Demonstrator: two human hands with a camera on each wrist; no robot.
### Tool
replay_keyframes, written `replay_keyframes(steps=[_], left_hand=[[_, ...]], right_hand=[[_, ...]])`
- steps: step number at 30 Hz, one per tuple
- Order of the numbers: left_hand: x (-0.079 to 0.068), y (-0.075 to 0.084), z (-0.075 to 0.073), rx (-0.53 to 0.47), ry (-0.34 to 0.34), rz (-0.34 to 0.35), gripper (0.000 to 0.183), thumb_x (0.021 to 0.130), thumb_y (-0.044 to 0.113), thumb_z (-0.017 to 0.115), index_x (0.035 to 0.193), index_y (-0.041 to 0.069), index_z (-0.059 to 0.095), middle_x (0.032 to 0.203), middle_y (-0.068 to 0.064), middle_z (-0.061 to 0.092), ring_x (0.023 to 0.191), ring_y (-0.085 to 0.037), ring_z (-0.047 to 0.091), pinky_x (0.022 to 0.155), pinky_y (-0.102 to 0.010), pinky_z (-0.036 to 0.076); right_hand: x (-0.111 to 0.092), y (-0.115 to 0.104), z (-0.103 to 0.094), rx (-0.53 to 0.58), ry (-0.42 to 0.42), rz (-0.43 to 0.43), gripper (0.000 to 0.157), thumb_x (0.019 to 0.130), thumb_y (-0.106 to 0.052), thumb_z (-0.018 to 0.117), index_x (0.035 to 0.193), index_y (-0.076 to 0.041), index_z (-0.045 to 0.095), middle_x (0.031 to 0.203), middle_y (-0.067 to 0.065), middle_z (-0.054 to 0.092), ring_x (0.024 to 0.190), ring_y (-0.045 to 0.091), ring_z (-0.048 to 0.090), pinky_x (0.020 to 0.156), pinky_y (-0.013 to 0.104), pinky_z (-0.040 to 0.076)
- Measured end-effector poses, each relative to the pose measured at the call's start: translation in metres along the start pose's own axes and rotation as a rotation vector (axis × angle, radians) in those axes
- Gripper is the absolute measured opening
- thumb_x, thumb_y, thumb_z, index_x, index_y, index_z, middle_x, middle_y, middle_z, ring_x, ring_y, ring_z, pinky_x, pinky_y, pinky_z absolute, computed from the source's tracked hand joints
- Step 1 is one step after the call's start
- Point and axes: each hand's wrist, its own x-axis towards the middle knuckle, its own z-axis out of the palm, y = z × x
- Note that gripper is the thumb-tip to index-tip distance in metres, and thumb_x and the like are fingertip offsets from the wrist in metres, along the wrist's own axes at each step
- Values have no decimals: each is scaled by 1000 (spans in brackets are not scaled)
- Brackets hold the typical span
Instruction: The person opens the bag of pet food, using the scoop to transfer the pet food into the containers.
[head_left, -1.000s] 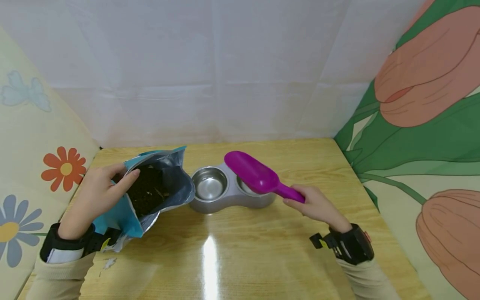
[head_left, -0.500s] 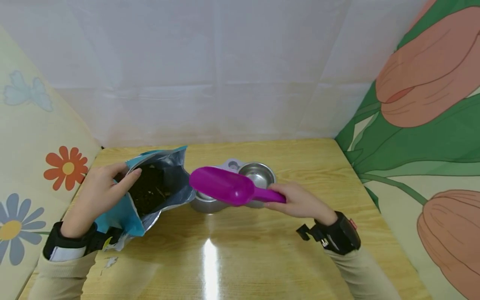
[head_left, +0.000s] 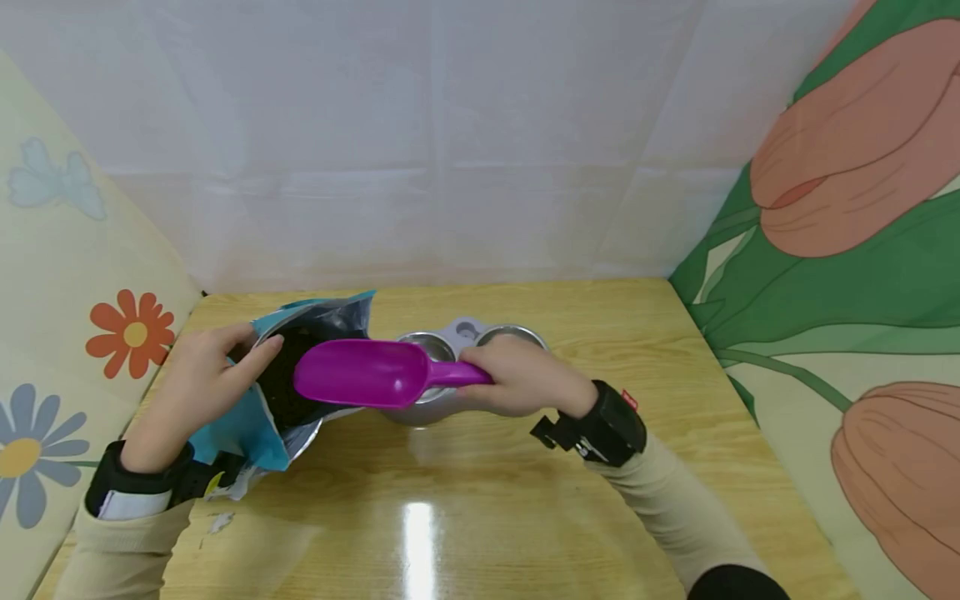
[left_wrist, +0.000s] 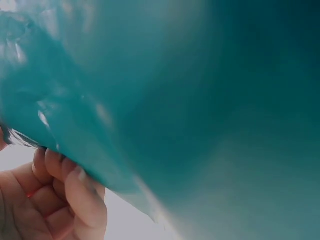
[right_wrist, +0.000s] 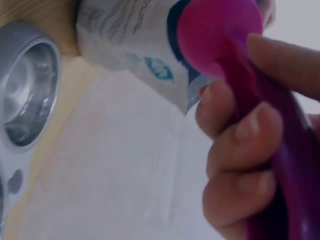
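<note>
My left hand [head_left: 202,387] grips the near-left edge of an opened blue foil bag [head_left: 243,433], thumb over its rim. Dark, soil-like crumbly stuff [head_left: 285,392] shows inside, and the silvery mouth faces right. In the left wrist view, curled fingers [left_wrist: 85,200] meet the bag's teal side. With my right hand [head_left: 525,379] I hold a purple scoop [head_left: 363,372] by its handle, fingers wrapped round it in the right wrist view. Its bowl overlaps the bag's mouth in the head view and hides part of the contents; nothing shows in the bowl.
Behind the scoop stands a grey double-bowl feeder [head_left: 442,408] with two round metal bowls, partly covered by my right hand and the scoop. All of it rests on a wooden table [head_left: 525,508]. A white sheet [head_left: 450,142] hangs at the back, with flower-patterned panels [head_left: 892,333] at the sides.
My right hand has carried the scoop leftward from over the feeder to the bag's mouth, turning it from slanted to nearly level across the view. My left hand and the bag have barely moved.
</note>
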Motion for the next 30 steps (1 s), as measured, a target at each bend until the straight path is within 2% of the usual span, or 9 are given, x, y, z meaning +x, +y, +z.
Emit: replay_keyframes(steps=[5,12,21,24,28,30], left_hand=[[0,1,0,-2,2,6,31,87,18,61,60,12,46,52,7,30,45,-7,30,43,-24,24],[0,2,-1,7,-9,-11,30,87,19,61,62,11,48,52,6,30,45,-8,30,42,-25,24],[0,2,-1,9,-8,-8,29,86,17,62,62,10,47,52,6,29,45,-8,30,42,-25,24],[0,2,-1,3,-3,-10,30,87,18,61,62,10,47,52,6,28,45,-8,30,42,-24,23],[0,2,-1,5,2,-12,30,87,20,61,62,10,48,53,6,29,45,-8,30,42,-25,24],[0,2,0,6,1,-12,30,87,20,61,62,10,48,53,6,29,45,-8,30,42,-25,24]], right_hand=[[24,-17,-3,-87,-58,46,21,88,-33,58,81,-16,49,60,-9,40,50,5,38,46,20,32],[50,-32,-3,-229,-114,50,23,86,-34,61,75,-17,50,60,-9,41,52,7,41,49,24,34],[77,-61,7,-409,-193,185,23,85,-42,59,84,-19,59,72,-7,55,62,10,52,51,30,42],[87,-72,7,-447,-228,206,23,85,-39,60,78,-17,58,72,-6,56,60,10,52,49,31,42],[101,-81,9,-476,-244,199,20,81,-26,61,65,-18,52,67,-6,55,55,9,49,44,31,41],[108,-83,11,-496,-254,196,18,80,-22,60,64,-18,52,68,-6,55,55,9,48,45,31,40]])
